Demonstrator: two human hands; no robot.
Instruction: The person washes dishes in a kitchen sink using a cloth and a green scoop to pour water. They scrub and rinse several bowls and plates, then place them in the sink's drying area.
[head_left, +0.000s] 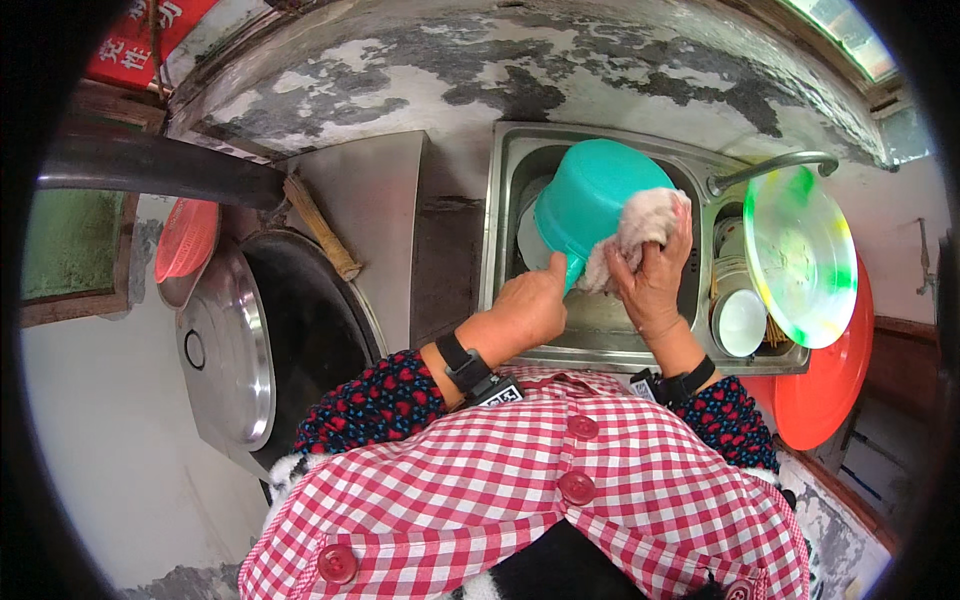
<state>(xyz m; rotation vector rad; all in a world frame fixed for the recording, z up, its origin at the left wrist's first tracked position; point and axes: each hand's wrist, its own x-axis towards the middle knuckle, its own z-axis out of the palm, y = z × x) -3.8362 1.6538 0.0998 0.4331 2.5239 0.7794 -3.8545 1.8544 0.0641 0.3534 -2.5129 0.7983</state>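
Note:
My left hand (529, 301) grips the handle of a turquoise plastic dipper (600, 191), which is tilted with its rounded outside towards me above the left basin of a stainless steel sink (592, 360). With my right hand (654, 281) I hold a pale, damp-looking cloth (646, 217) against the dipper's side near the handle. Behind the dipper, a white round dish (529, 238) shows partly in the basin. The inside of the dipper is hidden.
Right of the dipper are a curved faucet (772, 166), a white bowl (739, 322) and stacked dishes in the smaller basin, a green-and-white basin (799, 255) and a red one (832, 390). At left are a large black wok (307, 322), a metal lid (225, 352) and a bundled brush (321, 229).

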